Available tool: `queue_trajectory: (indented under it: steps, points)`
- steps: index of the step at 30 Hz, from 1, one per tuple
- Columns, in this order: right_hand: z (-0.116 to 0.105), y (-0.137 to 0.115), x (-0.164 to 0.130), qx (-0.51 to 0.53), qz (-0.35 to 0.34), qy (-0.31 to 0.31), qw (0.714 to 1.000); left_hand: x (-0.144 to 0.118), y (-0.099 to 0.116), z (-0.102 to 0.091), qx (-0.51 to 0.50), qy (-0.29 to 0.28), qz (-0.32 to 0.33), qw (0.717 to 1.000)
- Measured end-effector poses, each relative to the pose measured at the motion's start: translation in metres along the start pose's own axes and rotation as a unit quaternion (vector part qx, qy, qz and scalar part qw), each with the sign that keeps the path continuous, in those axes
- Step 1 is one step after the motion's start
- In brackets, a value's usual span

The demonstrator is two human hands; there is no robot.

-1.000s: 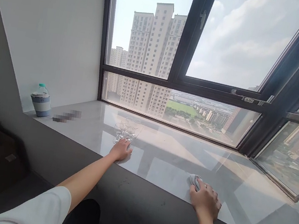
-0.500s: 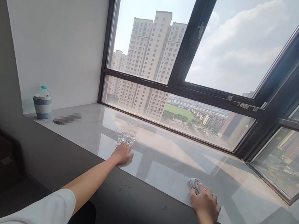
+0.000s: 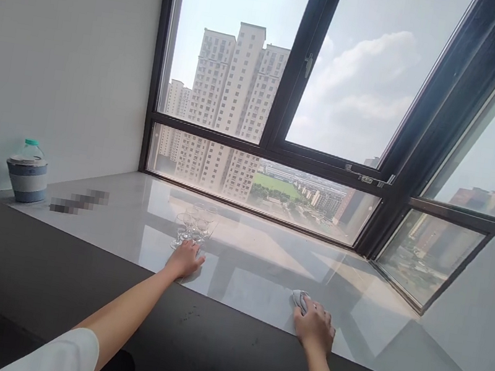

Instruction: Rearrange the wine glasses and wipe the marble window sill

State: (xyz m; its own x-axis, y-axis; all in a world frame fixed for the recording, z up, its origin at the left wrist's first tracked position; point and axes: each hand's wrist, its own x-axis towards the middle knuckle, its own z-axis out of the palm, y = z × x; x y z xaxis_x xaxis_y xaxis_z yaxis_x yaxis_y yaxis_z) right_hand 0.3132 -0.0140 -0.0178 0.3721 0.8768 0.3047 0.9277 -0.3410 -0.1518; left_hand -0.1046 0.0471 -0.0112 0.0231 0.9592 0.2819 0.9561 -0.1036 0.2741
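My left hand is at the front edge of the pale glossy sill, its fingers curled just in front of a cluster of clear stemmed glasses. Something glassy shows at those fingertips, but I cannot make out what they hold. The glasses stand upright close together, and the nearest are partly covered by the hand. Farther right, my right hand presses a folded light grey cloth against the sill near its front edge. Part of the cloth is hidden under the fingers.
At the sill's left end stands a blue-and-white container, with a green-capped bottle behind or in it. A blurred-out item lies beside it. Dark-framed windows border the back and right; a wall closes the right end.
The view has turned slightly right, so everything sits farther left in the picture. Both hands keep about the same places on the sill, the right one still on the cloth.
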Motion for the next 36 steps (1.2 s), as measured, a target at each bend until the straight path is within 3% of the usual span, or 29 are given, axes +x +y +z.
queue_trajectory:
  steps: [36]
  points:
    - [0.0024,-0.0003,-0.0003,0.028,-0.003,0.015,0.999,0.0051,-0.003,0.0026,0.005,0.022,0.015,1.0]
